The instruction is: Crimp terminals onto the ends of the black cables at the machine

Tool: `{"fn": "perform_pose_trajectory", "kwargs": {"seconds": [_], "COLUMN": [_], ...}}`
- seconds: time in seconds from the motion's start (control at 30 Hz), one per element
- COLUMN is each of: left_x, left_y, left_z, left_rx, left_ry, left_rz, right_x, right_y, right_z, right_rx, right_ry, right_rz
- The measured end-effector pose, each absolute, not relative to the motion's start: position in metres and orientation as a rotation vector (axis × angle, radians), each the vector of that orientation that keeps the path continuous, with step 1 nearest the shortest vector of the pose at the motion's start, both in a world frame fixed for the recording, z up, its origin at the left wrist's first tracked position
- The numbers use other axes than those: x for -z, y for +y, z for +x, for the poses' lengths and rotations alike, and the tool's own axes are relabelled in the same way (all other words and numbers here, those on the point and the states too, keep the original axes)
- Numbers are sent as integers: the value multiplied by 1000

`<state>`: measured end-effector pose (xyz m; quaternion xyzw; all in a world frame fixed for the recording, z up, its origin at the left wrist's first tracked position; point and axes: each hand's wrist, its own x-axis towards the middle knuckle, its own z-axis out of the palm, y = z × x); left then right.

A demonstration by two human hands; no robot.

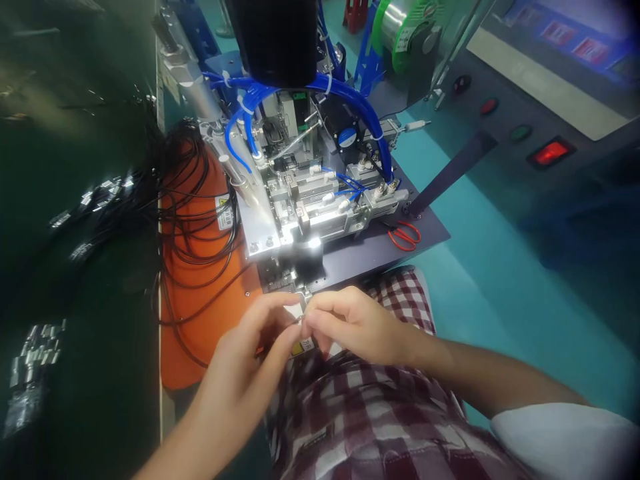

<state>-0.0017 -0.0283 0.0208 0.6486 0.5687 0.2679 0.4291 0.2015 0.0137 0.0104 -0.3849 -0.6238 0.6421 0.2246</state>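
My left hand (260, 347) and my right hand (350, 323) meet in front of the metal machine (320, 200), just above my checked apron (360, 413). The fingers of my right hand are pinched together on something small, mostly hidden. My left thumb reaches to the same spot, its forefinger curved above; what lies between these fingers is too small to name. Black cables (200, 247) lie looped over the orange surface (185, 360) left of the machine.
Red-handled scissors (405, 236) lie on the machine's dark base plate (350, 260). A green spool (400, 30) stands at the back. On the right is a control box with a lit red switch (551, 153). Cable bundles with metallic connectors (37, 353) lie on the dark green table (100, 300).
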Motion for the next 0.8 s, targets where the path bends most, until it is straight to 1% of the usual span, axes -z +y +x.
{"fn": "perform_pose_trajectory", "kwargs": {"seconds": [0.07,0.1,0.2,0.37,0.43,0.47,0.53,0.67,0.8], "left_x": [-17,-16,-14,-15,-13,-12,-9,-4,-4], "left_y": [-24,-22,-14,-7,-8,-10,-13,-17,-17], "left_z": [7,10,14,17,17,16,14,8,7], "left_rx": [-704,-710,-722,-720,-695,-686,-677,-702,-748], "left_ry": [1427,1435,1451,1431,1430,1438,1456,1460,1418], "left_rz": [1470,1429,1378,1407,1451,1486,1591,1826,1776], "right_x": [-7,-5,2,7,3,0,-9,-22,-13], "right_y": [13,13,13,17,20,22,27,43,60], "right_z": [203,205,212,213,211,210,209,207,206], "right_rx": [-1703,-1609,-1202,-714,-596,-589,-700,-1122,-1850], "right_ry": [-1733,-1737,-1786,-2076,-2174,-2197,-2202,-2181,-1888], "right_rz": [-1111,-1158,-1213,-1007,-958,-960,-1019,-1171,-1079]}}
